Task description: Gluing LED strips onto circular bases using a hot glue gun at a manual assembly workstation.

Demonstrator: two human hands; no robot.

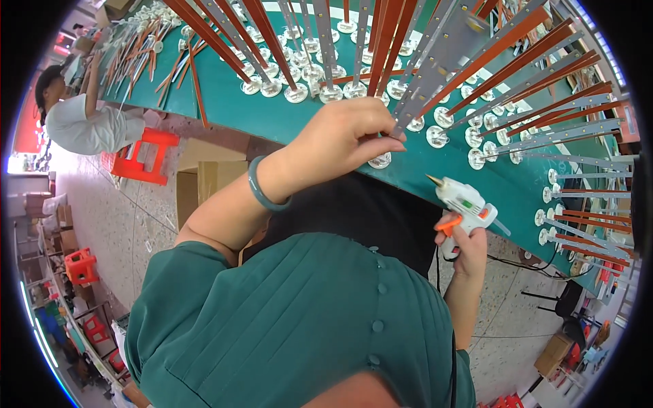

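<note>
White glue gun (464,207) sits clenched in the right hand (468,250), just beside the left hand (347,139) whose grip pinches a grey strip (435,71) above its round base (379,161) on the green bench (272,115); hold the strip upright

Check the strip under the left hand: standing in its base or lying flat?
Standing. The grey strip rises at a slant from its round base on the green table, left hand pinching it low.
</note>
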